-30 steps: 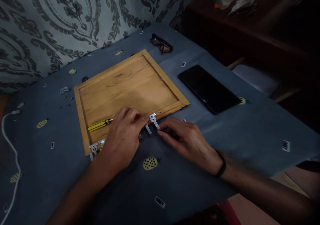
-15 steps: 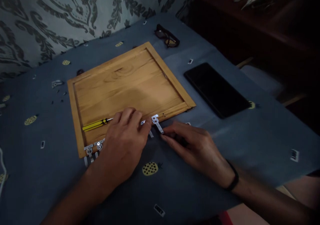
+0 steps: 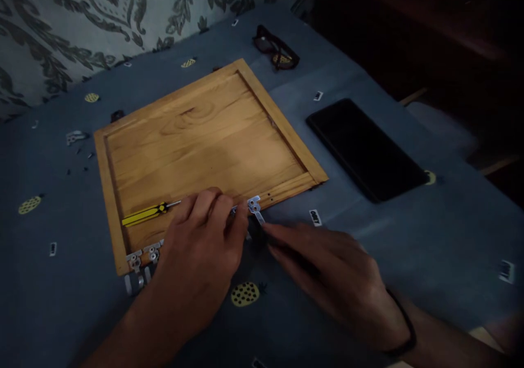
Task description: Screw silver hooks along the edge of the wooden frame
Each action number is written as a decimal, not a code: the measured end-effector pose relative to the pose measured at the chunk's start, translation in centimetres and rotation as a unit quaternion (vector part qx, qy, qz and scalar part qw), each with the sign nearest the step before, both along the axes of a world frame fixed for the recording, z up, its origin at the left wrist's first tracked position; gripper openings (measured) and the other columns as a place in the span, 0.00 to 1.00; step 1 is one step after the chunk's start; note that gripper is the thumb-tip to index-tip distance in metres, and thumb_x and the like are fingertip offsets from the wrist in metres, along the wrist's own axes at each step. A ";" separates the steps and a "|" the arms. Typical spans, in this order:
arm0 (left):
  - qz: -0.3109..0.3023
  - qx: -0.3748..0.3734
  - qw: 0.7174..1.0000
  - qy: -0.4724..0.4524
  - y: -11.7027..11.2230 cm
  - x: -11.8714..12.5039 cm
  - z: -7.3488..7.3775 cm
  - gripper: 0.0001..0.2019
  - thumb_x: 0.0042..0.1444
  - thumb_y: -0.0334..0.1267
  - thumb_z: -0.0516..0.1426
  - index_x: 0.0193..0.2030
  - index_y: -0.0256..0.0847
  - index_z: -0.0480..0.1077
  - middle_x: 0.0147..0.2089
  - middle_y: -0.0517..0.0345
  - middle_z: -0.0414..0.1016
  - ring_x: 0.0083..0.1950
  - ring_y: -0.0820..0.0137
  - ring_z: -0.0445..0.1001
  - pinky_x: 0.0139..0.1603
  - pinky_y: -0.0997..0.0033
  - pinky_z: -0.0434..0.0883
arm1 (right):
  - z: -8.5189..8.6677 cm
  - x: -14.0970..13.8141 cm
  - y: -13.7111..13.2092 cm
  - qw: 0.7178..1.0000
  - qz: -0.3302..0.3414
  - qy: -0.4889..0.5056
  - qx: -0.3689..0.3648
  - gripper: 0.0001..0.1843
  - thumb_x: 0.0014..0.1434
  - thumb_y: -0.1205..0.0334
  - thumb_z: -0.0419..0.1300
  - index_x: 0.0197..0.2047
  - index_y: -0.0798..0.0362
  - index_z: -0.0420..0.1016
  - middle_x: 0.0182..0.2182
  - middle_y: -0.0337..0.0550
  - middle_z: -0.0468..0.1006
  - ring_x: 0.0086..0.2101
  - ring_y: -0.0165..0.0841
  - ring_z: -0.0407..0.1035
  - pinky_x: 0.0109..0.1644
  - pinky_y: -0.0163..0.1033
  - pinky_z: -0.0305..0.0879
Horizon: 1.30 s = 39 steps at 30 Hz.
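Note:
A framed wooden panel (image 3: 213, 163) lies flat, its near edge lined with small metal brackets (image 3: 152, 253). My left hand (image 3: 204, 248) rests over this edge with curled fingers. A bit of metal shows between its finger and thumb, but the fingertips are largely hidden. Just right of that thumb, one metal bracket (image 3: 254, 205) points its narrow arm outward. My right hand (image 3: 327, 275) pinches the end of this arm between thumb and forefinger. On the panel beside my left knuckles lies a yellow-and-black screwdriver (image 3: 145, 213).
A black phone or tablet (image 3: 368, 149) lies right of the panel, with dark-framed glasses (image 3: 275, 48) behind. Left of the panel are a loose metal bracket (image 3: 76, 137) and several tiny screws (image 3: 90, 155). A blue pineapple-print cloth (image 3: 61, 297) covers the table, below a patterned wall (image 3: 82, 35).
The view has shifted slightly. My right hand stays at the bracket's arm and has turned a little; a dark shape now shows under its fingertips. My left hand keeps its place.

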<state>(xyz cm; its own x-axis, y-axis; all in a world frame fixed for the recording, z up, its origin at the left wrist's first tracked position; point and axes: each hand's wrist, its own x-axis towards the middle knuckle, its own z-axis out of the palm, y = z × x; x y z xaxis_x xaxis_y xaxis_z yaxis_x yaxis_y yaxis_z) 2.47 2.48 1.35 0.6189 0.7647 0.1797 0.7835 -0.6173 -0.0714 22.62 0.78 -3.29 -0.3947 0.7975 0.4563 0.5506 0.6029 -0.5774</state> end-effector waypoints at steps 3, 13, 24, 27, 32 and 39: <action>0.002 0.003 1.000 0.008 -0.1 0.0 0.0 0.20 0.62 0.22 0.51 0.57 0.29 0.77 0.46 0.43 0.79 0.52 0.51 0.73 0.54 0.51 0.73 | -0.1 0.1 -0.1 0.999 0.016 -0.026 0.011 0.12 0.71 0.72 0.56 0.56 0.56 0.73 0.32 0.38 0.81 0.29 0.28 0.77 0.34 0.35 0.73; 0.002 -0.012 1.000 0.003 0.0 -0.1 -0.1 0.20 0.62 0.20 0.51 0.57 0.29 0.75 0.47 0.43 0.78 0.53 0.50 0.74 0.51 0.48 0.76 | -0.6 1.0 -0.5 0.998 0.056 -0.021 -0.030 0.16 0.75 0.71 0.49 0.59 0.55 0.72 0.40 0.42 0.82 0.37 0.27 0.78 0.38 0.33 0.75; 0.005 -0.037 0.999 -0.019 0.1 -0.4 -0.1 0.20 0.63 0.19 0.50 0.56 0.31 0.76 0.49 0.43 0.79 0.55 0.50 0.73 0.53 0.46 0.76 | -0.7 1.1 -0.9 0.999 0.030 -0.021 -0.034 0.18 0.70 0.74 0.54 0.58 0.55 0.77 0.54 0.50 0.82 0.51 0.33 0.80 0.57 0.35 0.79; 0.005 -0.038 0.999 -0.024 0.2 -0.4 -0.1 0.21 0.62 0.19 0.50 0.56 0.31 0.76 0.49 0.44 0.80 0.55 0.51 0.73 0.52 0.47 0.76 | -0.6 1.2 -0.9 0.998 0.045 -0.028 -0.033 0.18 0.70 0.74 0.53 0.59 0.57 0.76 0.52 0.49 0.83 0.51 0.32 0.80 0.58 0.35 0.78; 0.004 -0.044 0.998 -0.032 0.2 -0.4 -0.2 0.21 0.61 0.18 0.50 0.56 0.30 0.76 0.48 0.44 0.80 0.54 0.50 0.73 0.51 0.45 0.76 | -0.6 1.3 -0.6 0.998 0.051 -0.020 -0.024 0.18 0.71 0.73 0.52 0.59 0.57 0.75 0.51 0.49 0.83 0.51 0.31 0.79 0.55 0.35 0.79; 0.005 -0.049 0.998 -0.030 0.2 -0.6 -0.2 0.23 0.61 0.17 0.50 0.58 0.32 0.76 0.50 0.44 0.80 0.54 0.51 0.73 0.50 0.46 0.77 | -0.4 1.2 -0.5 0.998 0.047 -0.018 -0.026 0.17 0.72 0.73 0.52 0.58 0.57 0.75 0.50 0.47 0.84 0.49 0.30 0.80 0.52 0.34 0.80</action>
<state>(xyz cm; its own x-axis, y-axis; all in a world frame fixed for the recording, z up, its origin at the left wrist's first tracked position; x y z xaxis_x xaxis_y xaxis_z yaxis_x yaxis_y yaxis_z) 1.90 2.70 1.15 0.6013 0.7867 0.1399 0.7909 -0.6109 0.0366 23.81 0.30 -3.66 -0.4846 0.7781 0.3996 0.5143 0.6230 -0.5894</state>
